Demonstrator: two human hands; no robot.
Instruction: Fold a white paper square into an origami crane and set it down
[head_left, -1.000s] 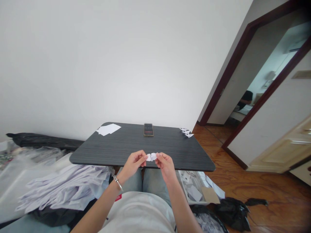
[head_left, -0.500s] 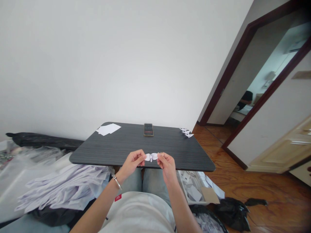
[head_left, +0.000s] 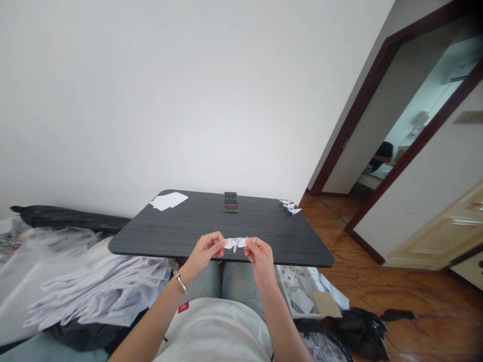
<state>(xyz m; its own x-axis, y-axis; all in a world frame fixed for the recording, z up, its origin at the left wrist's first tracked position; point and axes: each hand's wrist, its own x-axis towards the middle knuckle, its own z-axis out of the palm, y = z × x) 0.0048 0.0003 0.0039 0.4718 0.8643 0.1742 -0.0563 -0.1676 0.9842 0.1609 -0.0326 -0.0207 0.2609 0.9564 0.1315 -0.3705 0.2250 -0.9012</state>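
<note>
Between my hands, above the near edge of the dark table (head_left: 181,226), is a small white origami paper crane (head_left: 235,244) with its two wings pulled out sideways and a narrow point hanging from its middle. My left hand (head_left: 211,247) pinches one wing between thumb and fingers. The opposite wing is pinched by my right hand (head_left: 259,254). At the table's back right corner lie several folded white paper cranes (head_left: 290,206), close together. Flat white paper sheets (head_left: 168,200) overlap at the back left corner.
A phone (head_left: 231,201) stands at the table's back middle, near the white wall. White cloth (head_left: 101,291) is heaped at left. On the right floor sit a white box (head_left: 302,296) of papers and black bags (head_left: 362,329). A person (head_left: 383,153) shows through the doorway.
My hands have drawn very slightly apart, and the wings of the paper crane look more stretched and flatter. The other things have stayed in place.
</note>
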